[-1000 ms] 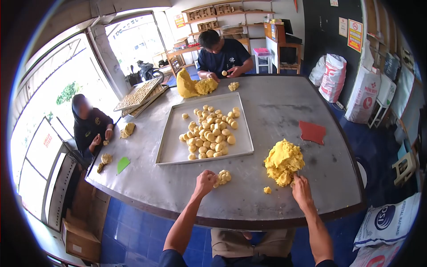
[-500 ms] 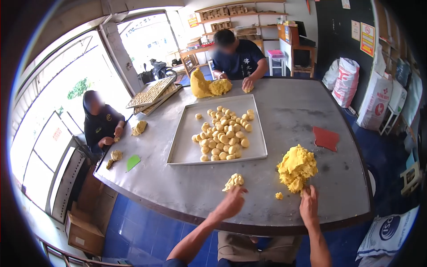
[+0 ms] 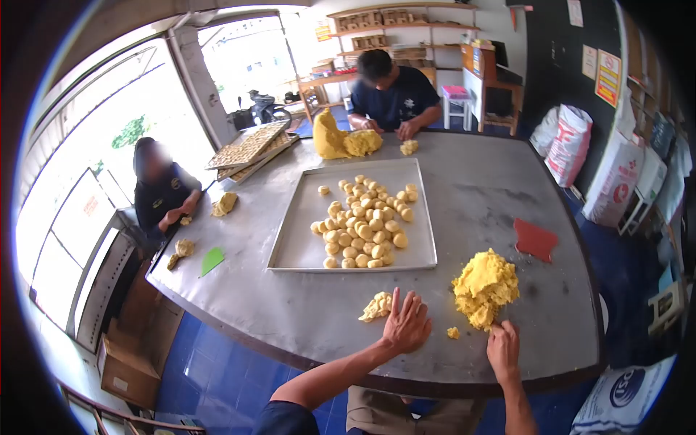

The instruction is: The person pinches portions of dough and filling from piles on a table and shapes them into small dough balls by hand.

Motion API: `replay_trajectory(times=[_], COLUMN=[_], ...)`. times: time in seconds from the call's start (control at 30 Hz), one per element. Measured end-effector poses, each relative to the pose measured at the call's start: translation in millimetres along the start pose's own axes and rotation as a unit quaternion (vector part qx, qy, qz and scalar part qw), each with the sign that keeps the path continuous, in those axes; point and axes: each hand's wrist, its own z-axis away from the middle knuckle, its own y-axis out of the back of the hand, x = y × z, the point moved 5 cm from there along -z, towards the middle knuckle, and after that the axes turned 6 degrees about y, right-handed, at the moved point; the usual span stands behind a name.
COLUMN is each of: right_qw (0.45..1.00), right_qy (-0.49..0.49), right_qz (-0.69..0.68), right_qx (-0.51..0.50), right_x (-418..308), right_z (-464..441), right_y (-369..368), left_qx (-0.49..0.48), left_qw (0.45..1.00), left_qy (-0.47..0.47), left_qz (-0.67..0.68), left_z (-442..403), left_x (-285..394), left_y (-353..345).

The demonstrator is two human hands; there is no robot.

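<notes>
My left hand (image 3: 407,322) is open, fingers spread, just right of a small pale dough lump (image 3: 376,307) on the metal table (image 3: 304,308). At the lower edge of a large crumbly yellow mound (image 3: 486,286) is my right hand (image 3: 503,346), its fingers curled together; whatever they may hold is hidden. A small yellow piece (image 3: 453,333) lies between my hands. Beyond them, a square metal tray (image 3: 297,264) holds several round dough balls (image 3: 365,225).
A red scraper (image 3: 535,240) lies at the right and a green scraper (image 3: 212,261) at the left. One person (image 3: 395,98) works across the table beside yellow dough (image 3: 330,138); another person (image 3: 163,188) sits at the left near stacked trays (image 3: 250,148).
My left hand has moved right, off the pale dough lump, and its fingers have spread. My right hand stays at the yellow mound's lower edge. The view has shifted.
</notes>
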Motion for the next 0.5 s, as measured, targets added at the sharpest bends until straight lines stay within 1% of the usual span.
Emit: replay_trajectory(times=[0.03,0.07,0.1,0.13,0.17,0.2,0.23,0.3,0.37,0.43,0.5], right_qw=[0.999,0.996,0.997,0.998,0.999,0.999,0.996,0.99,0.998,0.999,0.992], right_qy=[0.012,0.02,0.034,0.008,0.006,-0.047,-0.05,0.017,-0.001,-0.02,-0.041], right_qz=[0.029,0.058,0.021,-0.011,0.021,0.018,0.057,0.11,0.065,-0.011,-0.101], right_qx=[-0.027,-0.058,0.064,0.067,0.05,0.011,0.044,0.084,0.023,0.041,0.058], right_x=[-2,-3,-5,7,19,20,15,-8,-6,-1,15], right_z=[-7,-7,-5,-6,-1,5,15,27,33,24,18], right_y=[8,15,23,17,4,-3,-8,1,-3,15,12], left_qx=[0.0,-0.044,-0.055,-0.053,-0.052,-0.055,-0.055,-0.035,-0.015,0.01,0.015], left_qw=[1.0,0.999,0.998,0.998,0.997,0.997,0.997,0.998,0.996,0.997,0.998], left_qy=[-0.022,0.025,0.036,0.009,-0.017,-0.035,-0.055,-0.034,-0.005,-0.018,-0.022], left_qz=[-0.01,-0.012,0.022,0.035,0.051,0.033,0.013,0.032,0.088,0.078,-0.052], left_z=[1,-5,-8,-9,-8,-6,-5,-15,-18,-6,13], left_x=[4,-3,-9,-9,-8,-3,1,-3,-11,-11,-2], left_y=[-2,-3,-4,1,5,4,2,0,0,16,4])
